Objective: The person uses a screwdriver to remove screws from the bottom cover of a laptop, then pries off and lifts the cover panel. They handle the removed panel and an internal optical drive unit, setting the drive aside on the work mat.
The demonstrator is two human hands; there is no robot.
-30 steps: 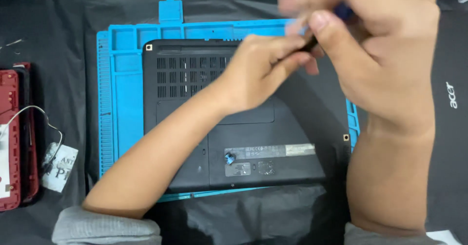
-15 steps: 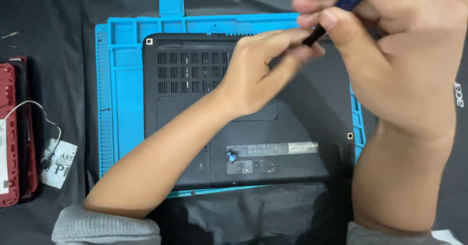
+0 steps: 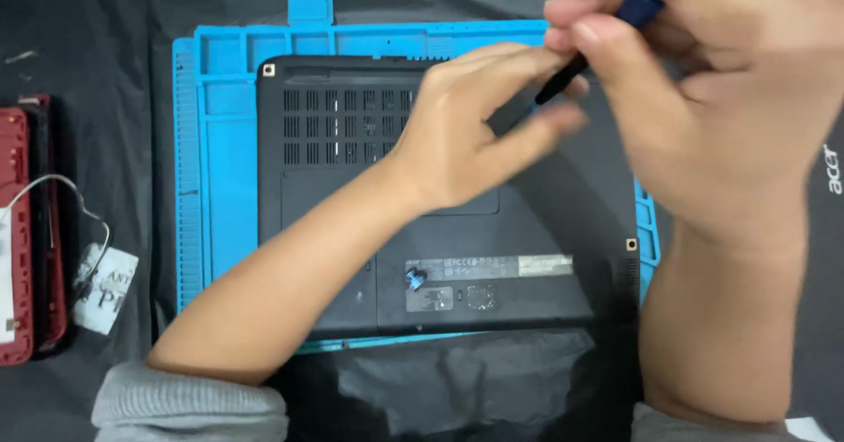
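Screwdriver (image 3: 580, 51): pinched in your right hand (image 3: 703, 116); your left hand (image 3: 466, 134), fingers spread, steadies its tip over laptop base (image 3: 440, 257).

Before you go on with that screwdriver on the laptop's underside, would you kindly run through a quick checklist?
1. Laptop lies bottom-up on the blue mat: ok.
2. Right hand grips the screwdriver: ok.
3. Left hand steadies by the tip: ok.
4. Tip seated in a screw: cannot tell, fingers hide it.
5. Small loose part on the base secured: not ok.
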